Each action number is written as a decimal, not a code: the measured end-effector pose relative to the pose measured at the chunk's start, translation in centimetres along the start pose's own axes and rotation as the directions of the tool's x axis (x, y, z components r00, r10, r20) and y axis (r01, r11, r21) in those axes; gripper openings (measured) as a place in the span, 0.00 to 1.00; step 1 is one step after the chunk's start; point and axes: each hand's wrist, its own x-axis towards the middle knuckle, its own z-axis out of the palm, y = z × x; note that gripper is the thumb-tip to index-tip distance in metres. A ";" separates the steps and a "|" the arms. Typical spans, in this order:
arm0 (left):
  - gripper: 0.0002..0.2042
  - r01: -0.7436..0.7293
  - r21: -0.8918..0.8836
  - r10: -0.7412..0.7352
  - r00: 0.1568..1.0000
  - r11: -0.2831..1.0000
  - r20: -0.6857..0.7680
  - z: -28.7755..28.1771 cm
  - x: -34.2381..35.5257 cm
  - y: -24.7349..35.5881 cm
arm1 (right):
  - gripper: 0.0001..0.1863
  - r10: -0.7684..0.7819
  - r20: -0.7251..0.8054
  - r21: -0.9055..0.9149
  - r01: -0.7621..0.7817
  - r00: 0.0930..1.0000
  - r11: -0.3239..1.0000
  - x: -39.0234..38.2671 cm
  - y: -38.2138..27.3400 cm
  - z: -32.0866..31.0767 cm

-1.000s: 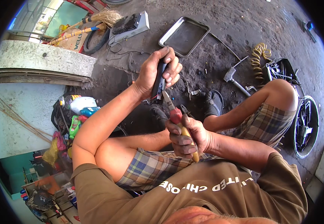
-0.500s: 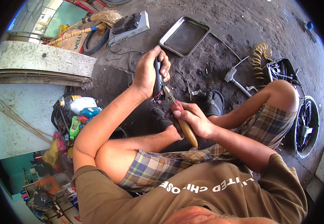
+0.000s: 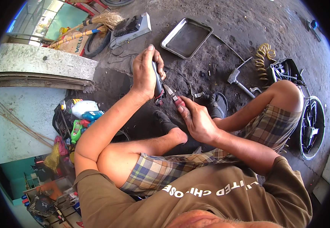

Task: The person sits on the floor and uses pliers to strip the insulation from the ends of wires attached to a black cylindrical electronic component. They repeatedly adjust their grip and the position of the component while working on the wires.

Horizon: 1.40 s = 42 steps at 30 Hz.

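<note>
Since the frame half a second earlier, the left hand (image 3: 144, 76) has shifted left with the dark handle (image 3: 159, 84), and the right hand (image 3: 201, 119) has turned, hiding the yellow grip of the pliers (image 3: 178, 102). Left fingers are wrapped round the handle; right fingers are closed on the pliers, whose jaws point at the handle's near end, contact indeterminable. Both are held above the ground, far of the left shoe (image 3: 165, 121). Working room runs to the tray (image 3: 189, 37) at far centre and the right knee (image 3: 287, 93) at right. The ground (image 3: 225, 36) is dark and rough; a pale wall (image 3: 24, 114) stands left. Counted: one tray, one hammer (image 3: 235, 77), one coiled hose (image 3: 263, 62), one round tub (image 3: 322, 133), two broom handles (image 3: 77, 35).
</note>
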 end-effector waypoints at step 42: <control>0.12 -0.333 -0.158 0.357 0.921 0.930 0.158 1.5 -1.0 -0.3 | 0.13 0.272 0.366 0.792 -0.451 0.890 0.411 1.6 -0.1 0.4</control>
